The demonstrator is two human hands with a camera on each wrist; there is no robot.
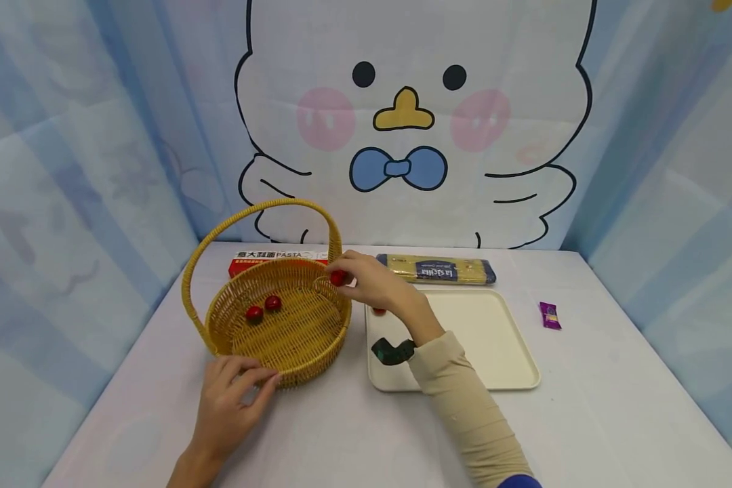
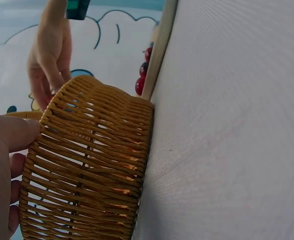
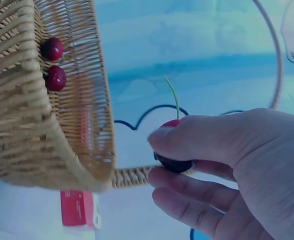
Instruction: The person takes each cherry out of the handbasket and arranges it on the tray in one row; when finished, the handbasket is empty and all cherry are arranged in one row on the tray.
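Observation:
A round woven basket with a tall arched handle stands on the left of the table. Two dark red cherries lie inside it. My left hand holds the basket's near rim, the thumb and fingers about it in the left wrist view. Over the basket's right rim, my right hand pinches another cherry between thumb and fingers; its green stem points up in the right wrist view. More cherries sit at the cream tray, mostly hidden by my right arm in the head view.
Behind the basket lies a red pasta box. A yellow pasta packet lies behind the tray. A small purple wrapped packet is on the right. Printed curtains enclose the table's back and sides.

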